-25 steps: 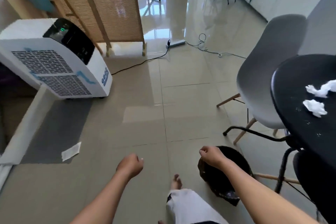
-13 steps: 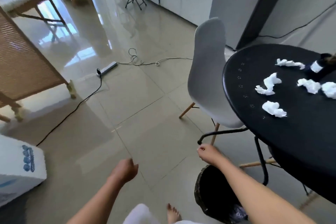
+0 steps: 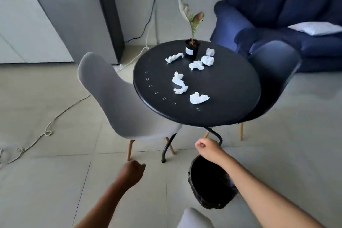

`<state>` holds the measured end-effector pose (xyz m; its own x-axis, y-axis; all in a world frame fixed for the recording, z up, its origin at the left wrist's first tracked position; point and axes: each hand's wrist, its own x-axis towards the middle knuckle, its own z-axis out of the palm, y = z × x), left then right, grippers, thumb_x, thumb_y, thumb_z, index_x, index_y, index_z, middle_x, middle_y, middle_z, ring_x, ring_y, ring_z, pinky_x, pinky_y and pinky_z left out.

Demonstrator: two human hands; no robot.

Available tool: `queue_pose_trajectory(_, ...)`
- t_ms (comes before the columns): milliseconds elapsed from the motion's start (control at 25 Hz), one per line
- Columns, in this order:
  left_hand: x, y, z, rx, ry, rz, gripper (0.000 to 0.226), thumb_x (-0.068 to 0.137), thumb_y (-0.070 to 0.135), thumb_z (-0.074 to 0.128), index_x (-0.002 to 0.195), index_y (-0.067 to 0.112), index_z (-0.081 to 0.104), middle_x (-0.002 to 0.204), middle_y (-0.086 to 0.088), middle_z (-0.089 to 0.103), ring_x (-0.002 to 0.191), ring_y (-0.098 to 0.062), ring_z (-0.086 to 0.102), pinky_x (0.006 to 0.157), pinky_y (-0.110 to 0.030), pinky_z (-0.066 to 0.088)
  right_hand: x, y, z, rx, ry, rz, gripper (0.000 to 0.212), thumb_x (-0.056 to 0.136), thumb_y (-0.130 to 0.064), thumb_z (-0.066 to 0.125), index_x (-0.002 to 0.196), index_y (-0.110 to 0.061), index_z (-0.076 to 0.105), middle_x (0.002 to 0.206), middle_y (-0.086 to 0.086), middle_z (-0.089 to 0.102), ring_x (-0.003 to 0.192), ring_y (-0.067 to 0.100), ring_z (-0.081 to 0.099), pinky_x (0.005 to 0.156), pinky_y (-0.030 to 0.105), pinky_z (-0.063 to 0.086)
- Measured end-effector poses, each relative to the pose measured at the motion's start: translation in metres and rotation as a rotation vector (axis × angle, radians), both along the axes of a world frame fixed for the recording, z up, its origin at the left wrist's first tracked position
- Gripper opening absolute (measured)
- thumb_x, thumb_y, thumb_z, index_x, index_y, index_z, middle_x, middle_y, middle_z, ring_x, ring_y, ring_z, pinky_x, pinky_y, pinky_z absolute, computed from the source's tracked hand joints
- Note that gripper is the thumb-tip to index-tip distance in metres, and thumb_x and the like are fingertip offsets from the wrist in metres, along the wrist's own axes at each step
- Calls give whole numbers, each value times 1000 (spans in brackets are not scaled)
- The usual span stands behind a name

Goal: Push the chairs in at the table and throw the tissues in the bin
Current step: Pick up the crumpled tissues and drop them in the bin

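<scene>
Right hand point(image 3: 205, 149) curls in a loose fist, grip on nothing visible, hovering above the bin point(image 3: 211, 187). Left hand point(image 3: 132, 172) likewise fisted, empty. Tissues point(image 3: 199, 98) lie scattered on the tabletop point(image 3: 231, 98) at twelve o'clock, right hand nearer; grey chair point(image 3: 118, 98) at ten.

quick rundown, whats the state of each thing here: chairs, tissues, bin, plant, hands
grey shell chair: seat tucked under table
dark shell chair: seat tucked under table
crumpled white tissues: six, all on round black table
black bin: on floor, upright, open
small potted plant: upright on table
left hand: fisted
right hand: closed, above bin
</scene>
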<state>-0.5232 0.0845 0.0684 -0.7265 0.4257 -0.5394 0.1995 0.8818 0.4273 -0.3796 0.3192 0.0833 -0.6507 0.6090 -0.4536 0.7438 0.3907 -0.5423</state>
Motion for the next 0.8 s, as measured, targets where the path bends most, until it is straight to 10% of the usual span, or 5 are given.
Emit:
queue_pose_trajectory(120,-34,54,16,53,75,-184,46,94,32,46,51,16,42,71,-7,57,90,-31,61,102,-40,42,-2,18,11,73,66,-115,24,90,-20,47,93,-13,69,103,7,71,99,25,64,88,31,51)
queue_pose_trajectory(280,-71,126,25,133,104,-327,36,94,33,43,86,6,65,93,-9,68,84,-25,60,79,-29,48,-23,59,25,136,185,-175,21,88,-17,51,101,-15,67,103,4,70,89,18,65,75,26,53)
queue_pose_trajectory(480,-114,190,29,222,135,-361,34,91,33,48,82,4,64,74,-4,62,68,-20,54,68,-31,50,-62,104,32,255,194,-147,23,89,-19,54,108,-15,66,110,4,61,96,19,61,88,33,52)
queue_pose_trajectory(800,-169,258,26,398,309,-527,52,83,39,62,128,18,45,123,-5,53,110,-25,57,86,-37,52,-121,121,23,468,-7,-20,52,88,-33,53,139,-29,42,137,4,43,129,27,33,107,35,37)
